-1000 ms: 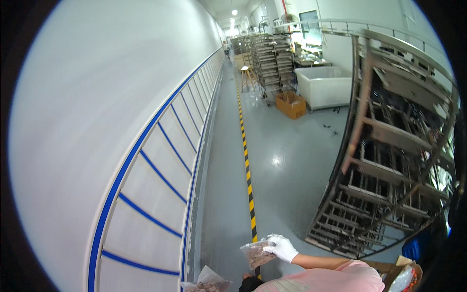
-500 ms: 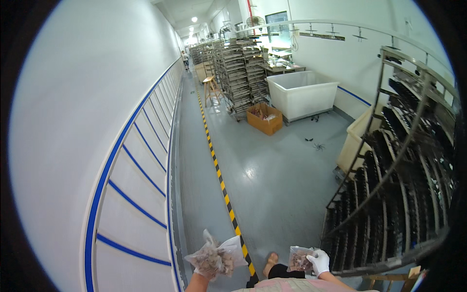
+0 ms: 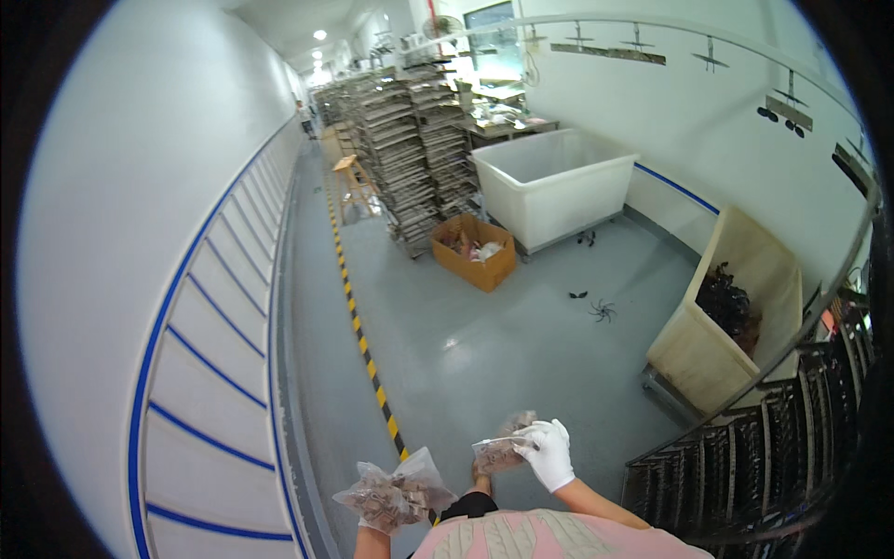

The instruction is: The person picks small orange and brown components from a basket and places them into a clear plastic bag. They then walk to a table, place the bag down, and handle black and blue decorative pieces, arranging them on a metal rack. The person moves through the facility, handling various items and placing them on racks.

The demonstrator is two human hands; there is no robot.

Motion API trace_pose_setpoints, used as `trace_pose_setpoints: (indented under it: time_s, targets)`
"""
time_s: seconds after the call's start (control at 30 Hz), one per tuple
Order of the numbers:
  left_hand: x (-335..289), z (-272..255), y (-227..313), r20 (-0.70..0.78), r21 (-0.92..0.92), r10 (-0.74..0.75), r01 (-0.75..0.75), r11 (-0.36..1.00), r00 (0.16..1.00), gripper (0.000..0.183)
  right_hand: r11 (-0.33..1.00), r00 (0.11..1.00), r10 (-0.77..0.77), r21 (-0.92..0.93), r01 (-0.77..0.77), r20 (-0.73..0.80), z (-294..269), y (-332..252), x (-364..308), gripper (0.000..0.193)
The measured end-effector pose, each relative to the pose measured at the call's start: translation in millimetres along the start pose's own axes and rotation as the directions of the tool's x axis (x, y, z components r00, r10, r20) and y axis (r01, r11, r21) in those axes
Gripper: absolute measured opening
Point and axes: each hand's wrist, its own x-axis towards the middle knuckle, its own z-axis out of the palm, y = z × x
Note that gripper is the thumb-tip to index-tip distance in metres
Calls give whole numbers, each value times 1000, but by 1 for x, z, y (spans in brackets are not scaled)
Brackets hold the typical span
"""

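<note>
From my end, the gloved right hand [image 3: 551,456] pinches a clear bag [image 3: 498,455] of brownish pieces, higher in my view and nearer the left-side bags [image 3: 396,494] than half a second ago. Those sit above the left forearm [image 3: 371,544], hiding that hand; I cannot tell its grip. The cream bin [image 3: 694,363], earlier mostly behind the rack [image 3: 745,466], shows more fully.

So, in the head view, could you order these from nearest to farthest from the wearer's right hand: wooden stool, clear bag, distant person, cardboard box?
From the right hand:
1. Clear bag: held in it.
2. Cardboard box: on the floor ahead.
3. Wooden stool: beyond the box, further left.
4. Distant person: far down the corridor.
</note>
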Motion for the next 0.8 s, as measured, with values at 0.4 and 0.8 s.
trace_pose_setpoints:
  time_s: [0.4, 0.8]
  targets:
    - [506, 202, 175, 410, -288, -271, 405, 868, 871, 49, 731, 771, 586, -248, -636, -250, -8, 238, 209, 22]
    - [858, 334, 245, 213, -303, -283, 339, 891, 935, 49, 582, 585, 811, 139, -801, -22, 62, 525, 592, 31]
